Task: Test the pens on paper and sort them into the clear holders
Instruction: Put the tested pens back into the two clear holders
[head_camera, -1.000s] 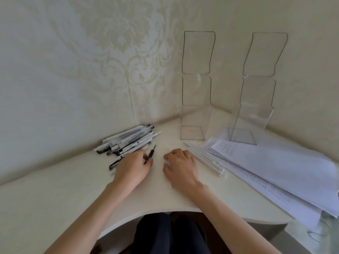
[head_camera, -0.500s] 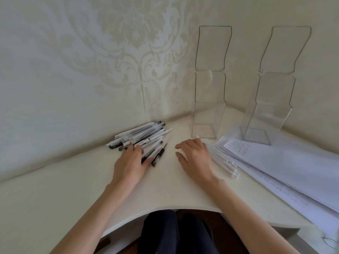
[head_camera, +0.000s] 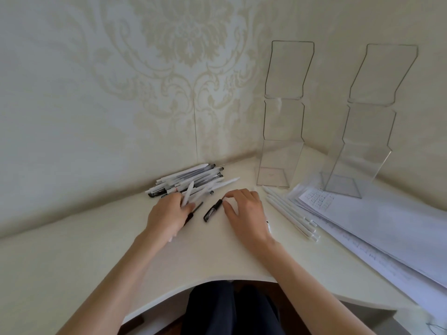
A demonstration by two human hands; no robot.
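Note:
My left hand grips a white pen whose tip rises between the fingers at the near edge of a pile of white and black pens. A short black pen lies on the white desk between my hands. My right hand pinches its far end with thumb and forefinger. Two tall clear holders stand by the wall, one at the corner and one to its right, both with nothing inside. Sheets of paper lie at the right.
A row of several white pens lies between my right hand and the paper stack. Another black pen lies partly under my left fingers. The right holder stands on the paper. Patterned walls close the desk's corner. My legs show under the desk's curved front edge.
My left hand has curled around a white pen at the pile's edge and lifted its tip. My right hand has moved left, and its fingertips now hold the black pen's end.

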